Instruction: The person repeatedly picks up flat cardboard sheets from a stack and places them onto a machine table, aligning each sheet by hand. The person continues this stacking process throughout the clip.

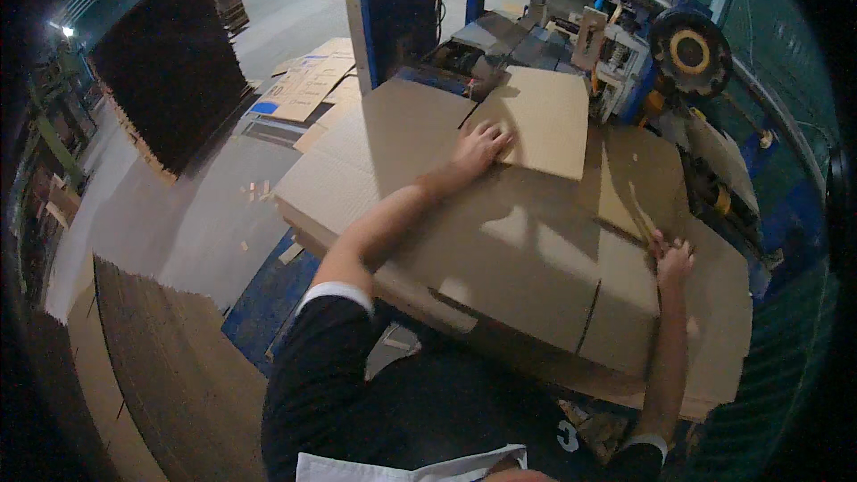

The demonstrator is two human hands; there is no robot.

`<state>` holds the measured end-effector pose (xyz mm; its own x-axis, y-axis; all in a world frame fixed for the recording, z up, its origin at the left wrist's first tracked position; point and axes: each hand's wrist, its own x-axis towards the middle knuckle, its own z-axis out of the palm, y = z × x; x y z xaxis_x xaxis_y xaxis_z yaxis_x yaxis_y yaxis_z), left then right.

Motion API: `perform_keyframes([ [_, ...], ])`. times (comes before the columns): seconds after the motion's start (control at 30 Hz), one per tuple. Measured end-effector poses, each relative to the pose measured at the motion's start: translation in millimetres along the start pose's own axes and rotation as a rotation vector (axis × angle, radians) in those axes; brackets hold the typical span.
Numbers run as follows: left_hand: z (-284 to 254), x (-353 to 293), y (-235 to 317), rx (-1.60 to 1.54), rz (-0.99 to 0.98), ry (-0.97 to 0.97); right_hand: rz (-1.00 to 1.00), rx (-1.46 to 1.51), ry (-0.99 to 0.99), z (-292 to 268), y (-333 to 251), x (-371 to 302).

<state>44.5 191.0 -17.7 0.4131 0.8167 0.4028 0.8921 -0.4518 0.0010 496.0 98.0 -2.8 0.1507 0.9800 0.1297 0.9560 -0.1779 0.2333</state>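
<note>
In front of me lies a stack of flat brown cardboard sheets (500,241), cut with dark slots and creases. My left hand (482,150) rests on its far part, fingers spread, at the left edge of a lighter cardboard flap (540,116). Over on the right, my right hand (674,261) has its fingers bent around the near edge of a raised cardboard flap (641,180). Both flaps reach toward the machine; whether they belong to one sheet I cannot tell.
Beyond the stack stands a blue and grey machine (616,54) with a black wheel (689,49). A blue post (397,18) rises at the far left of the stack. More cardboard stacks stand at left (170,71) and lower left (170,366). Printed sheets (308,85) lie behind.
</note>
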Motion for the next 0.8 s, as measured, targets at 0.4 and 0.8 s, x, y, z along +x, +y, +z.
perform_keyframes([
  [0.4,-83,-173,-15,-0.208,-0.906,0.648,-0.124,0.69,0.173,-30,55,-169],
  [0.8,-94,-220,-39,-0.022,-1.174,0.441,0.627,0.718,0.719,76,155,-201],
])
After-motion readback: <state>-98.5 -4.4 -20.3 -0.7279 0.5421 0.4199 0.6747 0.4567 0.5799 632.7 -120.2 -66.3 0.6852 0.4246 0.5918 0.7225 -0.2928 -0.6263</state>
